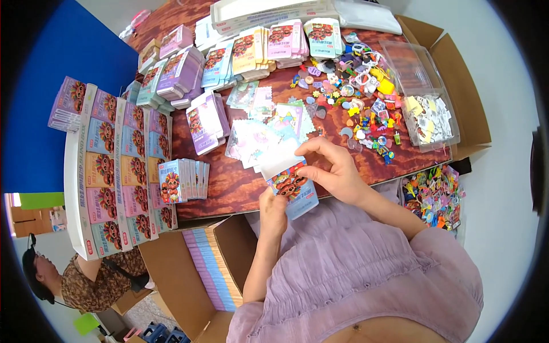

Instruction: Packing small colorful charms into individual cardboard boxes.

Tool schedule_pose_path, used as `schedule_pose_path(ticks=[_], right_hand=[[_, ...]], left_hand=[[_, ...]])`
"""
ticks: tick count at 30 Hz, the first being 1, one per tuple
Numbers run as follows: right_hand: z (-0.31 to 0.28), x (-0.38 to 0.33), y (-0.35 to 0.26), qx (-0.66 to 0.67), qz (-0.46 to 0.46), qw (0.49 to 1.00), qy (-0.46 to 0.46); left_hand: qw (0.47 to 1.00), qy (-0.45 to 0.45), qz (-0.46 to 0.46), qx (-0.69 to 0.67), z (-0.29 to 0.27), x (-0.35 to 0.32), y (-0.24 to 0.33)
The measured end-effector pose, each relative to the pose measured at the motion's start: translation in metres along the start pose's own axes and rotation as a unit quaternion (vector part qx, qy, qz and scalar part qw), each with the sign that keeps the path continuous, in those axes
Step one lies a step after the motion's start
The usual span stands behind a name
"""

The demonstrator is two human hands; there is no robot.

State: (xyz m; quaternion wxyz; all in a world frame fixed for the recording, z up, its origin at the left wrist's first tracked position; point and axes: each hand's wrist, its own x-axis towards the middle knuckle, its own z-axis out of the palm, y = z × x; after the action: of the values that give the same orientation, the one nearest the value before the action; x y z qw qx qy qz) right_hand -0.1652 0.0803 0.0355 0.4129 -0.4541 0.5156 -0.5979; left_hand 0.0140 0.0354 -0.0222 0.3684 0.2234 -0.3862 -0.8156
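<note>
We had both hands on one blue packet (303, 207), which sat tilted at the near edge of the patterned surface (229, 186), partly over the lap (331, 251). Our left hand (273, 212) gripped its lower left side, thumb against the printed face; our right hand (337, 171) was drawn into a pinch at the upper right, beside the white piece (279, 166) at the packet's far end — flap or insert, we could not tell which.

To do this well, we judged that the left hand ought to steady the packet without squeezing, since its walls looked likely to crease. The right fingertips seemed best used lightly, near the middle of the opening, so that the white piece would stay square to the sides and not catch a corner. We thought it wise to work a little clear of the shaped cards (260, 140) just beyond — their loose pile looked easy to disturb — and of the small charms (380, 117) spread to the right, which a trailing wrist could scatter
</note>
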Motion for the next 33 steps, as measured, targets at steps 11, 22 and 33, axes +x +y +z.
schedule_pose_path(ticks=[11, 22, 33], right_hand=[[-0.008, 0.002, -0.005, -0.019, -0.035, 0.999, 0.018], [-0.014, -0.004, -0.01, -0.027, 0.049, 0.998, -0.039], [-0.016, -0.003, 0.021, 0.068, 0.109, 0.991, -0.035]], left_hand=[[0.895, 0.057, 0.124, 0.425, 0.019, -0.005, 0.042], [0.955, 0.043, 0.03, 0.292, 0.021, -0.003, 0.037], [0.902, 0.01, 0.019, 0.431, 0.02, 0.0, 0.039]])
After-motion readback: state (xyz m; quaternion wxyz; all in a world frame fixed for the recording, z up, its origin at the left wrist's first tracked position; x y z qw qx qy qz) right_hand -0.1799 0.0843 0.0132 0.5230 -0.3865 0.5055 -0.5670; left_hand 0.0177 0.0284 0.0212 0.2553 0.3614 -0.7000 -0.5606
